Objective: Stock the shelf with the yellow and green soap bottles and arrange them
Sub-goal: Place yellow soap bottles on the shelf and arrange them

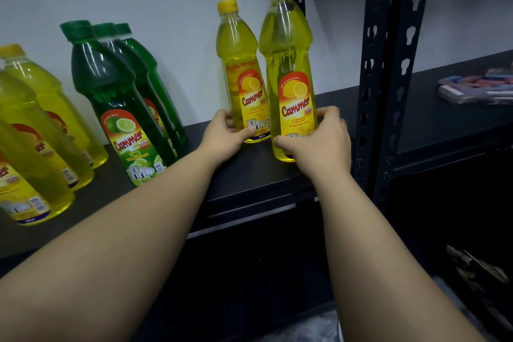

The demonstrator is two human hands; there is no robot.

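Head view: left hand (223, 134) grips the base of the rear yellow bottle (241, 72), right hand (319, 139) grips the base of the front yellow bottle (288, 69). Both stand upright on the black shelf (249, 175) near center, around 1 o'clock. Three green bottles (116, 91) at 10 o'clock, more yellow bottles (30, 133) at 9 o'clock.

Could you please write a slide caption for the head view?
Left hand and right hand each grip a yellow lemon bottle on the black shelf.
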